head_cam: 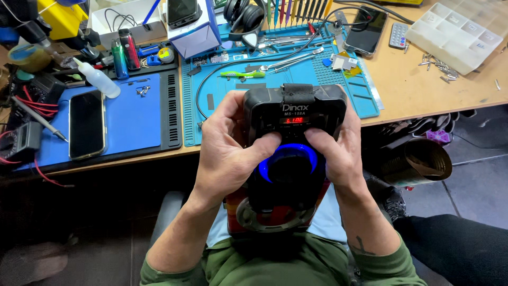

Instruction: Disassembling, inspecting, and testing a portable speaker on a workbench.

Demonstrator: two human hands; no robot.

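Note:
A black portable speaker (288, 164) stands upright on my lap, in front of the workbench. It has a strap handle on top, a small red lit display and a blue glowing ring around its cone. My left hand (225, 145) grips its left side, thumb pressed on the front panel just below the display. My right hand (338, 148) holds the right side, thumb on the panel too. Both thumbs nearly meet above the blue ring.
A teal repair mat (222, 106) holds tweezers (288, 61), a green tool and a black cable. A blue mat (132, 116) at left carries a phone (86, 124) and a squeeze bottle (100, 79). A second phone (368, 29), a remote, a clear parts box (457, 34) and loose screws lie at right. A bin (423, 161) stands below the bench.

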